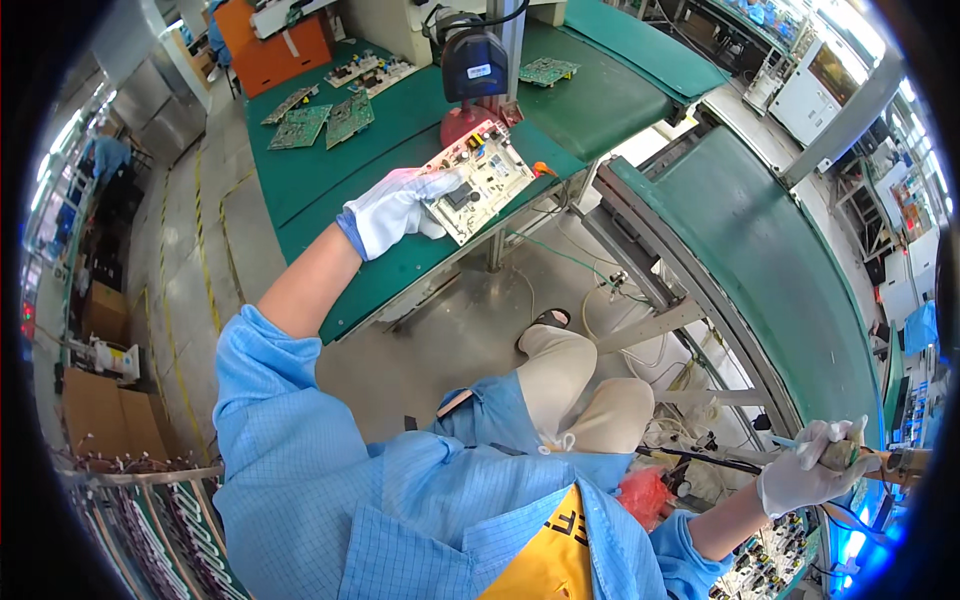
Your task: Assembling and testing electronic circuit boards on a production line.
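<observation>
My left hand, in a white glove, grips the left edge of a pale circuit board. The board is tilted above the green worktable's front edge and carries black, yellow and other small parts. Right behind it a black scanner head hangs on a stand above a red rounded base. Far off at the lower right is my right hand, also gloved, with its fingers closed round a small greenish-grey thing that I cannot make out. A thin pale-blue stick shows by its fingers.
Several circuit boards lie at the table's back left, beside an orange box. Another board rests on the green surface behind. A green conveyor belt curves along my right. Cables hang below, and racked boards stand at lower left.
</observation>
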Demonstrator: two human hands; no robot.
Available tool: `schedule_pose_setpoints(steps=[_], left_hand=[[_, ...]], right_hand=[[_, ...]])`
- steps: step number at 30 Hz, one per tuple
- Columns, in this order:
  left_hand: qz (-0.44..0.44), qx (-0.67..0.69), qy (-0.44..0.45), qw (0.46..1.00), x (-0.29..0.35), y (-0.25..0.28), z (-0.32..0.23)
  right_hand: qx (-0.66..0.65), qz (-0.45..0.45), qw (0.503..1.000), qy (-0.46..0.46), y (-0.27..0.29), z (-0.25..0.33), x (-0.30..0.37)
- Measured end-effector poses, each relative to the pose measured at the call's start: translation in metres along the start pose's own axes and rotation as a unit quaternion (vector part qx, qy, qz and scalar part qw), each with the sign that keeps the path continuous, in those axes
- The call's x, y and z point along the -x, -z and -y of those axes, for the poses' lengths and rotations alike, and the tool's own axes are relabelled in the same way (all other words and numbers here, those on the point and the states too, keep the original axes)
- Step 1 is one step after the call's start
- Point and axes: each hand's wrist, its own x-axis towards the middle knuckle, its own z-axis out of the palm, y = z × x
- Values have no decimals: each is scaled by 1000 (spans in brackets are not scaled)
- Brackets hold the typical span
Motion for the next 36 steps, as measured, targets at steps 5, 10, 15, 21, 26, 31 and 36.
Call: schedule_pose_setpoints(steps=[5, 10, 15, 21, 26, 31, 36], left_hand=[[8, 107, -7, 994, -20, 14, 3], [-15, 93, -13, 995, -21, 17, -2], [-6, 86, 2, 996, -16, 19, -4], [-3, 63, 21, 998, -14, 21, -6], [18, 159, 3, 987, -21, 23, -7], [-3, 334, -23, 942, -31, 11, -19], [-13, 369, -17, 929, -17, -8, -35]], right_hand=[[-24, -1, 1000, -7, 4, -4, -3], [-30, 13, 999, -9, -1, -4, -5], [-43, 26, 999, -16, -3, -4, -4], [-22, 25, 999, -12, -5, -3, -4], [-61, 40, 997, -19, -1, -6, -7], [-21, -16, 1000, -9, -15, -2, -6], [-51, -230, 972, -4, -25, -9, -5]])
